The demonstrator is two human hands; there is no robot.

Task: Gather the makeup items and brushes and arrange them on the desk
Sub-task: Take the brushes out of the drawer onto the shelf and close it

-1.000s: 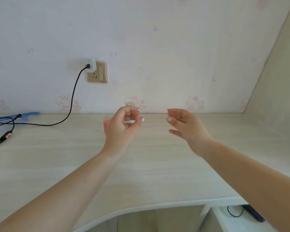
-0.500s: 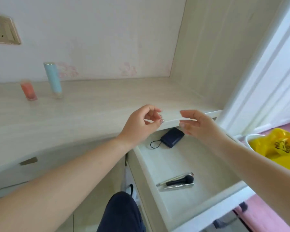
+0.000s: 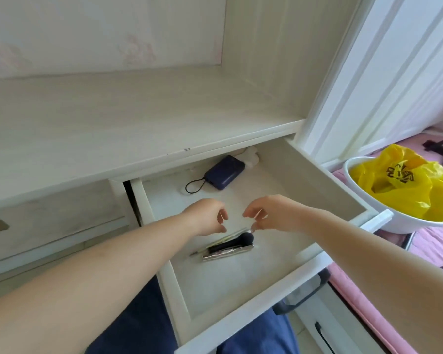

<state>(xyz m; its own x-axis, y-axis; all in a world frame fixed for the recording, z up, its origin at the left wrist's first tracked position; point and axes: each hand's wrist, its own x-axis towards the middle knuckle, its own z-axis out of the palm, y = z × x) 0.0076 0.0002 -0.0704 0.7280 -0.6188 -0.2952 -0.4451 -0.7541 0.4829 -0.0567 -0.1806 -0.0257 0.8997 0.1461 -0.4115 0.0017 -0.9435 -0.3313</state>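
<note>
Open drawer [image 3: 243,297] under the bench [image 3: 128,118]: black-headed makeup brush [image 3: 233,241], silver tube [image 3: 226,252] and thin silver stick touching, lying together mid-drawer. Dark blue pouch [image 3: 224,172] at rear. Left hand [image 3: 206,217] and right hand [image 3: 271,214] above brush, fingers loosely curled, empty. Yellow bag [image 3: 404,187] in white bowl, right.

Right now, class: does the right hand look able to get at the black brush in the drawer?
Probably yes. The right hand hovers just above the brush, the drawer is pulled out, and nothing lies over the brush; only a silver tube lies beside it.
</note>
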